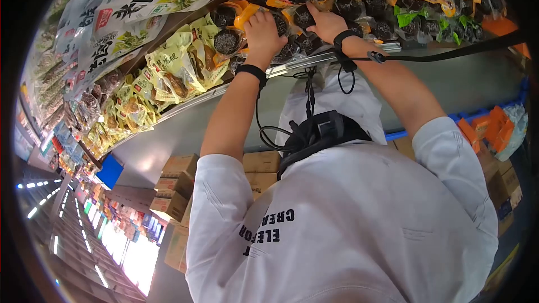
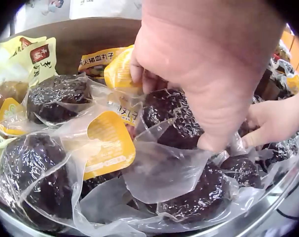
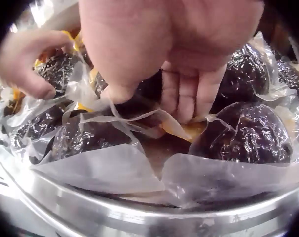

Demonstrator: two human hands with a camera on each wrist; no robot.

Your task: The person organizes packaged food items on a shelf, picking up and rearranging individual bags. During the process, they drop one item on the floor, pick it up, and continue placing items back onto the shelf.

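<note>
The ball [image 2: 175, 123], dark and wrapped, is sitting between the left hand's [image 2: 201, 64] thumb and fingers, which are grasping opposite sides, seemingly to steady its roundness; the right hand's [image 3: 169, 39] fingers are reaching down nearby, any grasp unclear.

Front gap: I see a narrow opening between dark round plastic-wrapped packs [image 3: 246, 136], its near side crossed by clear plastic flaps [image 3: 209, 175].
Near edge: shiny curved metal rim [image 3: 139, 217] bars low entry.
Back: brown upright wall [image 2: 115, 37].
</note>
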